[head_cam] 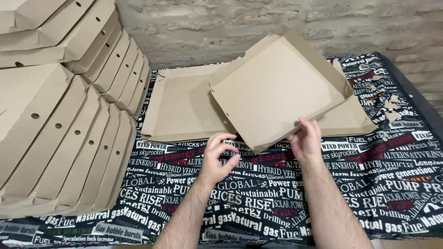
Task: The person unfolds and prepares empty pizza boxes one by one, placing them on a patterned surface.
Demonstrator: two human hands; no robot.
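Both bare forearms reaching forward from the bottom edge, converging slightly. Left hand (218, 157) lifted, fingers (229, 162) curled loosely inward, thumb arched above, gripping nothing. Right hand (306, 140) raised higher, fingers pointing up, pinched together.

A single head-worn camera looks forward and steeply down from just above the person's chest, so both forearms enter from the bottom edge. It sits close to the table's printed cloth (258, 203), which fills the lower frame, and faces a brick wall (240, 23) along the top. Stacked cardboard boxes (60, 124) crowd the left side, probably continuing beyond the frame.
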